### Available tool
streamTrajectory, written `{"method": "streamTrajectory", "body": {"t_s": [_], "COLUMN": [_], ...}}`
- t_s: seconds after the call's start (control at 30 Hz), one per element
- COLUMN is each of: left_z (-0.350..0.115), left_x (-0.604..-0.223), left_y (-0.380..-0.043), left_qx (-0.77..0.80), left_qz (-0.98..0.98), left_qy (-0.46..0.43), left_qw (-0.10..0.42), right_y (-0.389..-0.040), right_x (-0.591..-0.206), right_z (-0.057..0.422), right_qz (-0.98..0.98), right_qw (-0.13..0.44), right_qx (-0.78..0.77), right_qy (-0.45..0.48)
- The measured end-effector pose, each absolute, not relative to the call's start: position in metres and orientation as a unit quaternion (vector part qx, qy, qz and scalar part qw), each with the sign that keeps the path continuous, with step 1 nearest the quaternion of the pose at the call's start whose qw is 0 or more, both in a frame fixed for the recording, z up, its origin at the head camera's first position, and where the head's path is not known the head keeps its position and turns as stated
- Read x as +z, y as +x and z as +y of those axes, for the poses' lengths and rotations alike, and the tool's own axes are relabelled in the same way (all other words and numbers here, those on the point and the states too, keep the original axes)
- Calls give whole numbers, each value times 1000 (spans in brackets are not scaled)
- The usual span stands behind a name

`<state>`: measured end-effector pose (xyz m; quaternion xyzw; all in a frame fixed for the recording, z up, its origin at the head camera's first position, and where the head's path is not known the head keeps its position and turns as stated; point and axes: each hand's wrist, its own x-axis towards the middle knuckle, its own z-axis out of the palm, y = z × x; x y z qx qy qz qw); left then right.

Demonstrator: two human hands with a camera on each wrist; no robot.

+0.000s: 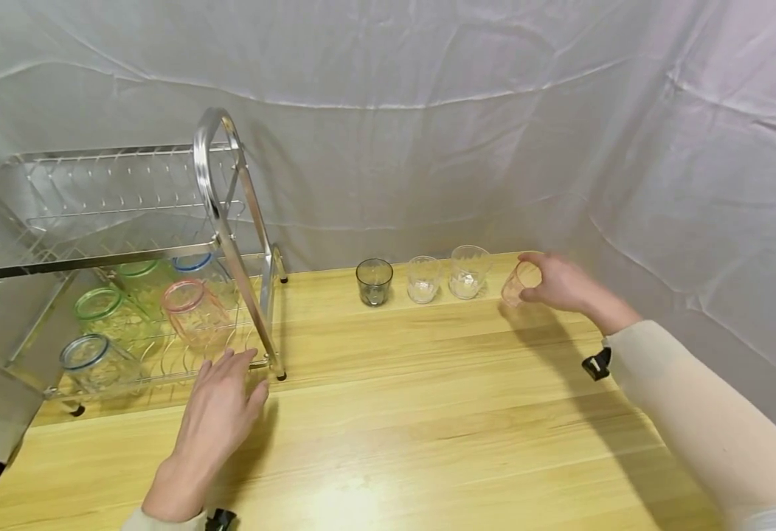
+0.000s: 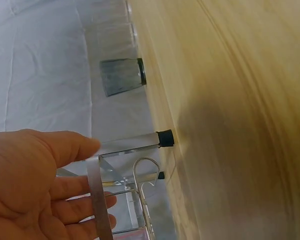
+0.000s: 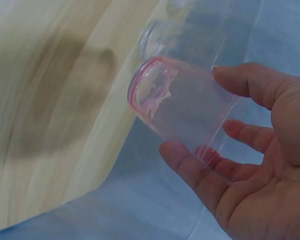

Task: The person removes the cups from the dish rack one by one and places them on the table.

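My right hand grips a clear pink-tinted drinking glass at the right end of a row, thumb on one side and fingers on the other. The glass leans; whether its base touches the table I cannot tell. Left of it stand two clear glasses and a dark grey glass, upright. My left hand is by the front right corner of a metal dish rack, fingers extended, holding nothing. In the left wrist view a rack bar crosses the fingers; contact is unclear.
On the rack's lower tier, several tinted glasses sit tilted, among them a pink one, a green one and a blue-rimmed one. Grey cloth hangs behind the wooden table and to its right.
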<state>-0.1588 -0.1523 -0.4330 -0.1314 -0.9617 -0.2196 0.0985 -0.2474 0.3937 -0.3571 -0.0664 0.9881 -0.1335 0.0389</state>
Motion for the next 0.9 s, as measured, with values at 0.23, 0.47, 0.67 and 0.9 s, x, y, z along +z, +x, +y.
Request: {"method": "streamTrajectory", "body": {"t_s": [0.23, 0.47, 0.67, 0.9], "left_z": [-148, -143, -142, -142], "left_x": [-436, -437, -438, -439], "left_y": [-165, -169, -170, -170], "left_qx": [-208, -204, -202, -203], "left_qz": [-961, -961, -961, -964], "left_qy": [-136, -127, -123, -115], "left_qw": [119, 138, 142, 130], "right_y": [-280, -304, -317, -324], "right_x": [-356, -361, -371, -376], "right_z": [404, 401, 399, 394], "right_qz": [990, 987, 985, 984], "right_qw": [65, 95, 112, 121], "right_qx": [-122, -128, -134, -125], "right_qy": [-35, -16, -17, -23]}}
